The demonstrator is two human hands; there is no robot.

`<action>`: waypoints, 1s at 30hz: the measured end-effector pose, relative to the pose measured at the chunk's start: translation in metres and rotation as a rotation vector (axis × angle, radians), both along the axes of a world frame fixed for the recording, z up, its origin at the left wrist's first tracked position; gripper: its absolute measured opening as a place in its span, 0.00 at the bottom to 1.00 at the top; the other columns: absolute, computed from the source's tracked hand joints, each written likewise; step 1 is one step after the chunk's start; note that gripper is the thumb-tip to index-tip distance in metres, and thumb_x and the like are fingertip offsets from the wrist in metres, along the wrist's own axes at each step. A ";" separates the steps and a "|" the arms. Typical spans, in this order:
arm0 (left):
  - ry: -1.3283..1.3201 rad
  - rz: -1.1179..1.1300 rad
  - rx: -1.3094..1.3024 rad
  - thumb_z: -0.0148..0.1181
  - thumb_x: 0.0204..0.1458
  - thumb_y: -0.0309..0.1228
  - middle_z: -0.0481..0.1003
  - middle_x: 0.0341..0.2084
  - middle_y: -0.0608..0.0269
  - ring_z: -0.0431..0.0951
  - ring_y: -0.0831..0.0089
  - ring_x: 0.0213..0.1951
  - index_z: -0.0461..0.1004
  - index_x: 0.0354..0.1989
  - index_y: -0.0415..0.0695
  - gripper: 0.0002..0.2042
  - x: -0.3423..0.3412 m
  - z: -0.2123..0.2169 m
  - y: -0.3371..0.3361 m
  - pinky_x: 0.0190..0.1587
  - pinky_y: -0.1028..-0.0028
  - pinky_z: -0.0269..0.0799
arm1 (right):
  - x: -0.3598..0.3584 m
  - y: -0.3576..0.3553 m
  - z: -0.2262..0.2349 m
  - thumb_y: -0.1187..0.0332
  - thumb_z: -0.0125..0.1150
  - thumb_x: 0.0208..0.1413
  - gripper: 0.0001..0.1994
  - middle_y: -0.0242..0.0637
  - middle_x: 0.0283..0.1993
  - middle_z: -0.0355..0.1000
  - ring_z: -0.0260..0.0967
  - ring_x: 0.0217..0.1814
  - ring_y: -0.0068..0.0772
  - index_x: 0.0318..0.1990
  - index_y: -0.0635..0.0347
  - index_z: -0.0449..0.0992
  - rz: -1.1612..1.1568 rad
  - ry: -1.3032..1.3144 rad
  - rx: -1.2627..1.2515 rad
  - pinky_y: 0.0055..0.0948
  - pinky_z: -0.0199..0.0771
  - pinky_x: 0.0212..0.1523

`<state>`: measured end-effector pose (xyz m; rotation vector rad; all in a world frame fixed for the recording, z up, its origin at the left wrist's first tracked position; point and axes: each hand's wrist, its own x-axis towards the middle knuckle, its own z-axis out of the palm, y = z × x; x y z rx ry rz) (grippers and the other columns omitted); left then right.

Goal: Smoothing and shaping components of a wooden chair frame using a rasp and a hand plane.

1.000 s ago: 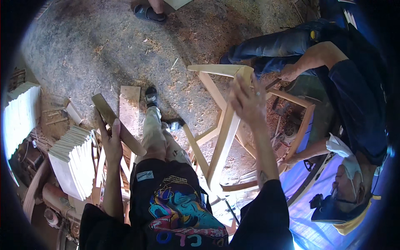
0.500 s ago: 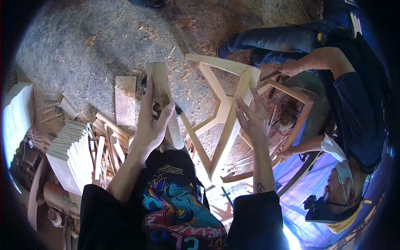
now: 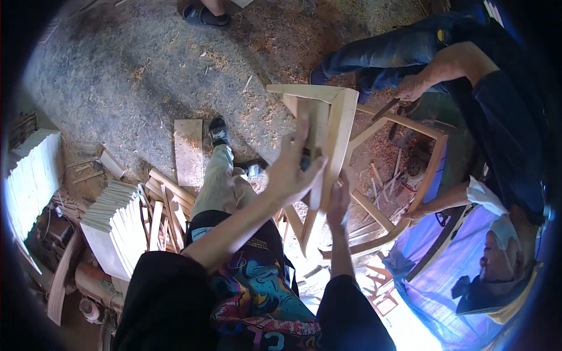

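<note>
A seated worker is pressing a short slat (image 3: 313, 149) against a pale wooden frame (image 3: 339, 134) standing on the sawdust floor (image 3: 134, 76), the left hand (image 3: 290, 172) gripping the slat with fingers spread along it, the right hand (image 3: 338, 202) lying flat and open on the frame's lower rail. A second person's hand (image 3: 410, 89) is working at the frame's far side with a dark tool. The frame looks light, stiff and rough-sawn, best gripped along its long rails rather than at the joints.

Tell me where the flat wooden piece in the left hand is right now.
In the head view, the flat wooden piece sits just right of centre, pressed by the left hand against the pale wooden frame, above the right hand.
</note>
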<state>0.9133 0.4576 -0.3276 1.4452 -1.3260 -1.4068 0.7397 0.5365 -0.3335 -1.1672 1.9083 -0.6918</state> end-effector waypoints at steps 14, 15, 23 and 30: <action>-0.120 0.055 -0.174 0.60 0.51 0.40 0.63 0.46 0.40 0.76 0.56 0.36 0.48 0.68 0.51 0.37 -0.043 -0.006 -0.031 0.38 0.67 0.75 | 0.018 0.056 -0.013 0.49 0.34 0.65 0.26 0.49 0.30 0.75 0.74 0.31 0.41 0.43 0.62 0.75 -0.157 0.071 0.087 0.37 0.71 0.31; -0.153 0.033 -0.148 0.60 0.52 0.40 0.64 0.43 0.44 0.73 0.61 0.38 0.48 0.68 0.48 0.37 -0.042 -0.007 -0.045 0.40 0.67 0.73 | 0.018 0.055 -0.011 0.49 0.34 0.65 0.26 0.49 0.30 0.75 0.74 0.31 0.41 0.43 0.62 0.75 -0.161 0.067 0.082 0.37 0.71 0.31; -0.240 -0.007 -0.176 0.59 0.54 0.41 0.64 0.39 0.45 0.72 0.63 0.35 0.45 0.69 0.46 0.38 -0.039 -0.006 -0.044 0.37 0.68 0.71 | 0.018 0.050 -0.001 0.56 0.41 0.64 0.20 0.54 0.30 0.74 0.74 0.33 0.58 0.45 0.59 0.76 -0.132 0.167 0.217 0.45 0.72 0.30; -0.311 -0.022 -0.049 0.57 0.53 0.46 0.63 0.42 0.39 0.77 0.52 0.33 0.46 0.69 0.51 0.37 -0.042 0.006 -0.050 0.34 0.62 0.77 | 0.020 0.051 -0.007 0.56 0.40 0.64 0.20 0.57 0.28 0.72 0.72 0.31 0.60 0.44 0.60 0.75 -0.172 0.141 0.116 0.48 0.70 0.28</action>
